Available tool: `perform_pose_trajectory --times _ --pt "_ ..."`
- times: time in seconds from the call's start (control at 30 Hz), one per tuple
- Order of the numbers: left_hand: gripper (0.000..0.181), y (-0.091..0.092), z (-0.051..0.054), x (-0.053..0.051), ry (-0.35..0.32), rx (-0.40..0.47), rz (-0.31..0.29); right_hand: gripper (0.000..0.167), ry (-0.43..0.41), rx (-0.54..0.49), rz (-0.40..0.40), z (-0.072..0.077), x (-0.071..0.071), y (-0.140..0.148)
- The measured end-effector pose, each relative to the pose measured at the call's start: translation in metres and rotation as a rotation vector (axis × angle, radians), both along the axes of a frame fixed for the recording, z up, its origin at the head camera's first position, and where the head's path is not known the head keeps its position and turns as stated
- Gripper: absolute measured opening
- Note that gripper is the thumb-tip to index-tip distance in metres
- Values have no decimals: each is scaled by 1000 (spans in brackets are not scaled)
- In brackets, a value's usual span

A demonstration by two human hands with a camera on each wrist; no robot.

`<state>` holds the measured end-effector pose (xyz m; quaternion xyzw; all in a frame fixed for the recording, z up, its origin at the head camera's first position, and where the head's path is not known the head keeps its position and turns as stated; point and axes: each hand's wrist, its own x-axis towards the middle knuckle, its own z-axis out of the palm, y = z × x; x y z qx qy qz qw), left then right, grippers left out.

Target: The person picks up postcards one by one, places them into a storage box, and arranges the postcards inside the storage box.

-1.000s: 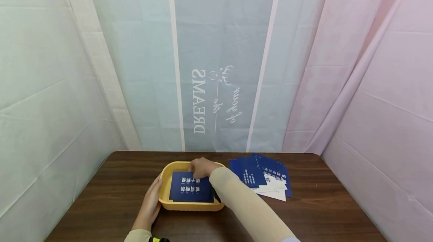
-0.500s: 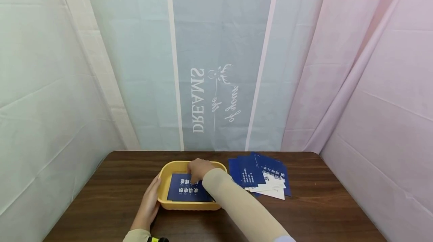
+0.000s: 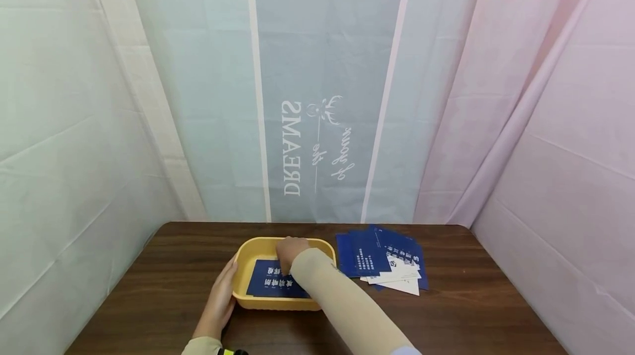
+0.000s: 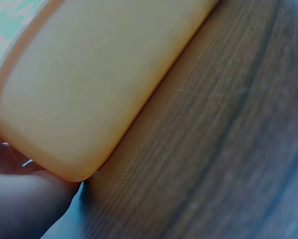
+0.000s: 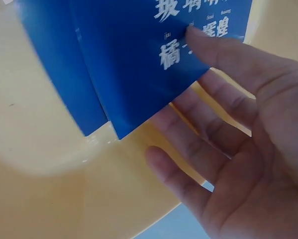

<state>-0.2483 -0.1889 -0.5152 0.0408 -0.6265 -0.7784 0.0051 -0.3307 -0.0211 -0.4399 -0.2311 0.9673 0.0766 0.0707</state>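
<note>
At the left of the dark brown wood-grain table [image 3: 144, 289], the left hand [image 3: 218, 297] lies against the end wall of a smooth yellow tray with rounded corners [image 3: 275, 304], its fingers fairly straight along the outside. Inside the tray lie flat, thin-edged blue rectangular cards printed in white [image 5: 139, 64], slightly offset from each other; yellow floor shows between their left edges and the tray wall. The right hand [image 5: 243, 134] pinches the cards narrowly at one edge, thumb on the printed face, fingers beneath. Right of the tray, across a strip of wood, a loose fan of blue cards [image 3: 364, 253] overlaps smooth white cards [image 3: 404, 283], whose corners jut toward the table's near side.
</note>
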Motion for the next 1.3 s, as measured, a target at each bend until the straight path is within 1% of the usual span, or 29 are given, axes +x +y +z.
perform_pose_trajectory --times 0.13,0.27,0.4,0.57,0.67,0.77,0.93,1.0,1.1,1.2,1.23,1.3 --pt "61 0 1 0 15 -1 -6 14 15 29 -4 -1 1 -3" --pt "60 -1 1 0 18 3 3 13 23 37 5 -1 1 -6" --pt "60 -2 0 1 3 -2 3 11 26 48 10 -4 1 -8" --pt "60 -2 1 1 5 9 0 21 32 43 0 -6 -3 -10" --pt "59 -1 2 0 16 17 -5 26 42 31 -11 -8 -6 -9" --pt "59 -1 4 0 10 16 -3 27 43 24 -11 -8 -8 -7" --pt "59 -1 4 1 24 7 -8 21 39 15 13 0 -7 1" --pt "59 -1 3 1 24 7 -4 23 33 -1 28 4 -9 4" --pt "59 -1 3 1 11 2 7 24 8 -41 45 10 -13 10" --pt "60 -1 3 0 -8 -6 16 16 -29 -83 53 15 -20 17" --pt "60 -1 4 0 -7 -7 16 18 -40 -94 51 18 -21 20" --pt "61 -1 4 0 -3 -11 14 26 -53 -111 44 24 -23 26"
